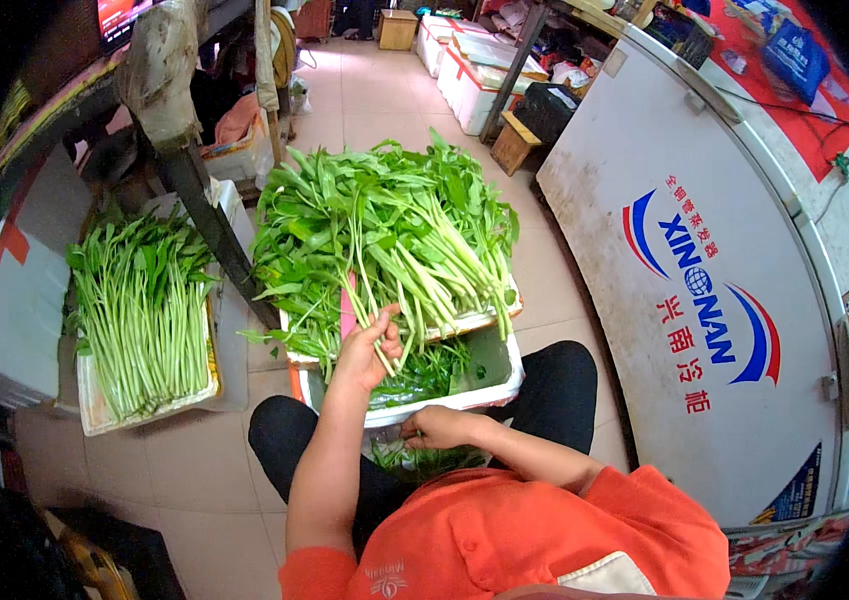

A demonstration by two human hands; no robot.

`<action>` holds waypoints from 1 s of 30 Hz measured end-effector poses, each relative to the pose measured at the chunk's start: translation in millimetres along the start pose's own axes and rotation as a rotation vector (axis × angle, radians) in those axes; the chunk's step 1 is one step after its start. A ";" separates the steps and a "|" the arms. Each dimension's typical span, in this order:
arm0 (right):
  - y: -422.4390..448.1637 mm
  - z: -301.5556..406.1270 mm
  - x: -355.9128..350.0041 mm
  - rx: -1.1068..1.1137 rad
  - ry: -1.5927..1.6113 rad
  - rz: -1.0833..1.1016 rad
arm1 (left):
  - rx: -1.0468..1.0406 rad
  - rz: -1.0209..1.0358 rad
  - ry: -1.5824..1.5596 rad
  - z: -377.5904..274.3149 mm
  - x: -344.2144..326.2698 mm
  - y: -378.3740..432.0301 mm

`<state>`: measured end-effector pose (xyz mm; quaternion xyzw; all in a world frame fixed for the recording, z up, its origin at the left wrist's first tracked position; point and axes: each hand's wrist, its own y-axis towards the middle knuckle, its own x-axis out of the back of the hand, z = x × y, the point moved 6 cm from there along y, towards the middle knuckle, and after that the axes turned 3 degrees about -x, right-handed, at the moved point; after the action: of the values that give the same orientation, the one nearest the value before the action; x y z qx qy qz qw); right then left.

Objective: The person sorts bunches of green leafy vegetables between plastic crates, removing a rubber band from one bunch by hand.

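My left hand point(373, 348) is closed around the lower stems of a few leafy green stalks point(359, 274), whose leaves point away from me. Beyond it, a large heap of leafy greens with pale stems point(424, 247) lies over a white foam box point(516, 367). Loose greens point(424, 375) lie inside this box, near my left hand. My right hand point(432, 429) is low at the box's near side, above more loose leaves point(424, 459) between my knees; its fingers are bent, and whether they hold anything cannot be told. A pink strip point(348, 307) shows beside the heap.
At the left, stalks laid side by side point(143, 322) rest on a foam tray point(102, 429). A dark slanted post point(207, 217) stands between tray and heap. A white chest freezer point(679, 262) is at the right. Foam boxes point(469, 90) and a wooden stool point(516, 142) stand farther off.
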<state>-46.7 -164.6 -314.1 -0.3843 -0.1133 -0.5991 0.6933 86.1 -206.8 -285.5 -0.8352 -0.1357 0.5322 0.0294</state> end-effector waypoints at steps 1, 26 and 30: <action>-0.4 6.5 14.0 0.001 -0.001 -0.008 | 0.001 0.005 0.006 0.2 -6.7 -2.0; -6.8 42.4 90.9 0.117 -0.193 -0.199 | -0.097 0.032 0.052 17.2 -16.8 -17.4; -6.7 18.9 57.3 0.079 -0.172 -0.144 | -0.180 0.089 -0.024 -0.3 -16.5 -16.4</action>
<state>-32.5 -194.4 -263.2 -0.3976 -0.2230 -0.6072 0.6508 76.6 -195.2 -267.7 -0.8333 -0.1460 0.5284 -0.0709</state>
